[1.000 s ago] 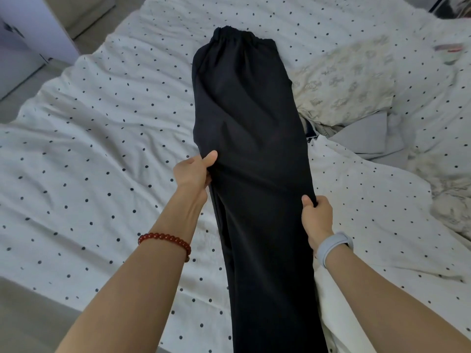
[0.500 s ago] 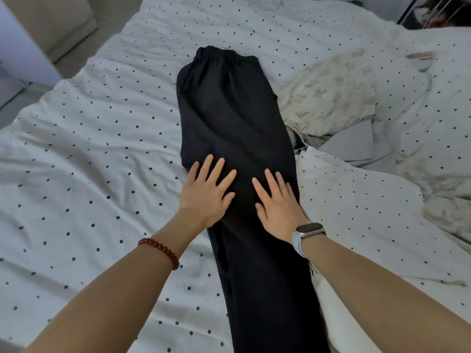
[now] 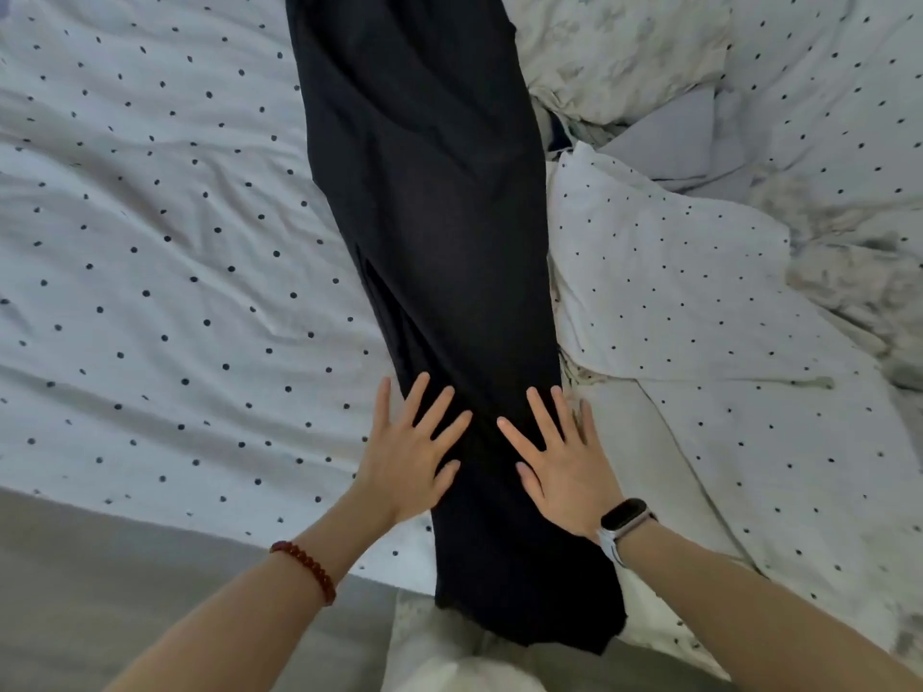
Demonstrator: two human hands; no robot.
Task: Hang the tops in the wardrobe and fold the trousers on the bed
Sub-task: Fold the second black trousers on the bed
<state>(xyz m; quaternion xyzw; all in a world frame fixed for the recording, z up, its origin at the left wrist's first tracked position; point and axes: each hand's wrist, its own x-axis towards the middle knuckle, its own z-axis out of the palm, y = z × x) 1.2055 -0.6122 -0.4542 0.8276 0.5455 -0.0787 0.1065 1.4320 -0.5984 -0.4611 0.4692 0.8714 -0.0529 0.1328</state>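
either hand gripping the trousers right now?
No: the left hand and right hand both lie flat with fingers spread on the trousers, pressing rather than gripping.

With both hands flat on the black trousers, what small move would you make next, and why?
Probably grip the hem end and fold it up toward the waist. The black trousers lie lengthwise, legs stacked, on the dotted bedsheet, with the left hand and right hand pressing flat, and the hem overhangs the bed edge.
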